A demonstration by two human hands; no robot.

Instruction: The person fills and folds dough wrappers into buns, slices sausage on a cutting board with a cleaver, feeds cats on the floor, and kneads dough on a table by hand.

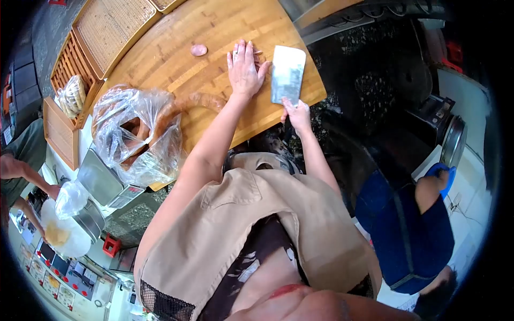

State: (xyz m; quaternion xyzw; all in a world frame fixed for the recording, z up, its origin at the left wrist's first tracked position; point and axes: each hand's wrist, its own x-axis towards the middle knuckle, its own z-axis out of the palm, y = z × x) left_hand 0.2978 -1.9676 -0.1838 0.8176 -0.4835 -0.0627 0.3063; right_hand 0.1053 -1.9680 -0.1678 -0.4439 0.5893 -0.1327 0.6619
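Observation:
My left hand (246,74) lies flat on the wooden tabletop (214,27) with its fingers stretched out. Thin pinkish slices (258,52) peek out beside and under those fingers; how many lie there is hidden. My right hand (297,114) grips the handle of a broad cleaver (288,72), whose blade rests over the table close to my left thumb. One round sausage slice (198,50) sits apart, farther up the board. Left of my forearm, a long sausage (199,100) sticks out of a clear plastic bag (150,155) that holds more curved sausage.
Shallow wicker-like trays (110,32) line the table's far left side, by a bag of pale pieces (72,96). A metal scale (101,174) stands below them. One person handles a plastic bag (71,199) at left; another, in dark blue (404,230), is at right.

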